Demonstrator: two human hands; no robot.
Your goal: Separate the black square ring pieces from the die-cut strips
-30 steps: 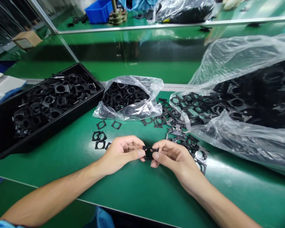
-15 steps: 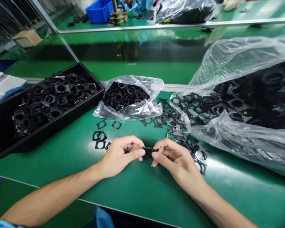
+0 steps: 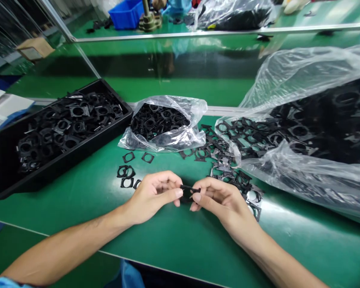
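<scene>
Head view, the only one: left hand (image 3: 156, 196) is pinching the left end of a thin black plastic part (image 3: 188, 188), thumb against fingers, narrow grip. Right hand (image 3: 220, 198) is pinching the right end the same way. Part is sitting between the hands, above the near middle of the smooth green tabletop (image 3: 168, 244), facing the camera nearly edge-on, so its opening and finer details aren't showing

Progress: this one piece looks mid-handling, both hands holding it, not yet set down. Can't tell from here whether it's finished

Left of centre, a handful of loose black square frames with round openings (image 3: 127, 172) are lying flat, some overlapping, just beyond the left hand. Far left, a long black rectangular plastic tray (image 3: 78, 153) is holding a heap of similar frames. Far centre, a small clear plastic bag (image 3: 174, 144) is holding more. Right side, a large clear plastic bag (image 3: 303, 174) is lying mouth open, with a scattered spill of black frames (image 3: 225, 161) running from it toward the right hand

Plenty is remaining in that bag and spill; which heaps are already handled isn't showing
</scene>
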